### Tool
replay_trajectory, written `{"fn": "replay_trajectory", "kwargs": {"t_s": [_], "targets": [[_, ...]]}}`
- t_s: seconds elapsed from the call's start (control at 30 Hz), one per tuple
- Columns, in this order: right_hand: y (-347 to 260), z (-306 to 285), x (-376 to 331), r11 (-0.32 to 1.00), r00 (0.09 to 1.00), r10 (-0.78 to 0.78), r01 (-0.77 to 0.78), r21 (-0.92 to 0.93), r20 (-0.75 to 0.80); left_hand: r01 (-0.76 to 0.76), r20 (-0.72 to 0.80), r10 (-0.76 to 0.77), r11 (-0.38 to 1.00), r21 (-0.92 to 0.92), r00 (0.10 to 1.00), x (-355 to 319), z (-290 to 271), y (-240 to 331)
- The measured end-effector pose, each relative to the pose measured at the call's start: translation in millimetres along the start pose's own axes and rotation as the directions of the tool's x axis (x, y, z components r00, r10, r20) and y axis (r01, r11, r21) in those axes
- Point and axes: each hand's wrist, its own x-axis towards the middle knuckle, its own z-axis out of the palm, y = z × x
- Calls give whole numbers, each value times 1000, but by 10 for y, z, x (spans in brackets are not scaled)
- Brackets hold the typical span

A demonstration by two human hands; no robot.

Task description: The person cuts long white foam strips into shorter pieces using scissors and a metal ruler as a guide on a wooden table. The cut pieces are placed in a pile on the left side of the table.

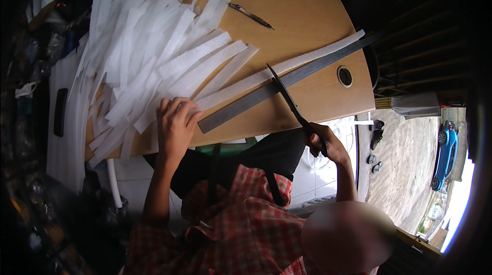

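Right hand [324, 141] gripping scissors [292, 103], left hand [175, 124] on foam strip [287, 65].

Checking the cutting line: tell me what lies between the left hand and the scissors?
In the head view, a white foam strip and a long metal ruler span between left hand and scissors.

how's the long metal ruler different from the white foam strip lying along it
The metal ruler is dark grey, straight and hard-edged; the foam strip is white, soft-looking and slightly wavy. The left hand presses on the foam strip's near end, just beside the ruler's end. The scissors in the right hand cross both. Both lie side by side, slanting across the wooden table.
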Motion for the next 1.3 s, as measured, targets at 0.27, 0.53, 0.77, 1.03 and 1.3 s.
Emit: {"fn": "replay_trajectory", "kwargs": {"t_s": [0.27,0.53,0.77,1.03,1.3], "targets": [[35,25,-36,999,998,-25,23,-33,-54,-45,-27,43,996,-82,999,-85,78,-77],[43,35,-78,998,990,-2,-7,-63,-139,-56,-28,54,994,-91,998,-88,107,-17],[-3,45,-149,1000,998,-5,4,-15,-65,-34,-102,30,999,-34,994,-35,-86,-66],[89,25,-347,994,1000,20,-20,106,6,13,-364,40,990,142,931,448,21,167],[219,41,-513,978,993,84,-66,196,-86,-277,77,297,940,-200,952,1175,1221,710]]}}
